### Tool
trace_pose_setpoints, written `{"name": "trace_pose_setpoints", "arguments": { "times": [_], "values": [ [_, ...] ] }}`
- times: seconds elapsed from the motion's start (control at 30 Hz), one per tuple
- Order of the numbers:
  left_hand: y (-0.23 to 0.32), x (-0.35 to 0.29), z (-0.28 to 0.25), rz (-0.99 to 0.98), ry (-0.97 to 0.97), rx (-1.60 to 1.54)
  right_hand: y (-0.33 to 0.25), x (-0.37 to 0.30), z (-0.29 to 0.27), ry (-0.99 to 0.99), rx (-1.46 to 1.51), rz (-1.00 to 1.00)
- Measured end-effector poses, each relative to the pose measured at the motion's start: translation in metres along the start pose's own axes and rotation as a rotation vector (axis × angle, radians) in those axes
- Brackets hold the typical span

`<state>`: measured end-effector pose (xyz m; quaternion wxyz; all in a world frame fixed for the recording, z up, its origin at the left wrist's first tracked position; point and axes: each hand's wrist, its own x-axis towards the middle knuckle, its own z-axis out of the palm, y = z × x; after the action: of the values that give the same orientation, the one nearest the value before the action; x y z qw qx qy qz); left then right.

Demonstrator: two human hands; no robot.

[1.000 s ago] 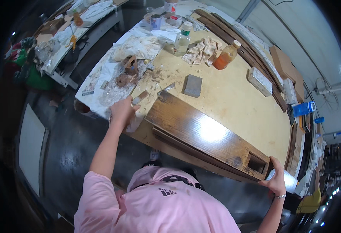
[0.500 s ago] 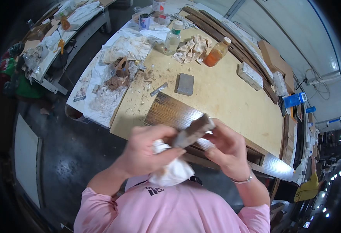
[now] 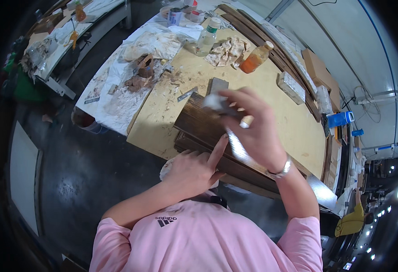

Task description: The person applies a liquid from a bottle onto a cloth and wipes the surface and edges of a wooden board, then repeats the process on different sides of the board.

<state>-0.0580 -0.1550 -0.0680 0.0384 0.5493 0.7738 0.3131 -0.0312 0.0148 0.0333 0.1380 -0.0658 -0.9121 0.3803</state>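
A dark brown wooden piece with visible grain lies along the table's near edge. Above its left end my right hand is closed on a small greyish block, smeared by motion; I cannot tell whether it touches the wood. My left hand is at the near side of the piece, its index finger stretched onto the wood's edge. A white cloth shows beneath the left palm, held by the other fingers, which are partly hidden. Just beyond the wood are a grey flat block and a metal scraper blade.
Farther back stand a clear bottle, a bottle of orange liquid and crumpled brown paper. A whitish block lies right. Stained cloth and brown putty-like scraps cover the left side. Long dark strips line the far edge.
The block went from between both hands to my right hand alone, out over the wood. My left hand moved down onto the wood's near edge with the cloth.
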Motion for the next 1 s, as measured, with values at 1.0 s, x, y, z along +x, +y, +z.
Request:
{"name": "trace_pose_setpoints", "arguments": {
  "times": [1.0],
  "values": [
    [-0.019,-0.001,0.017,0.102,0.166,-0.072,0.023,0.045,0.059,0.200,-0.471,0.106]
  ]
}}
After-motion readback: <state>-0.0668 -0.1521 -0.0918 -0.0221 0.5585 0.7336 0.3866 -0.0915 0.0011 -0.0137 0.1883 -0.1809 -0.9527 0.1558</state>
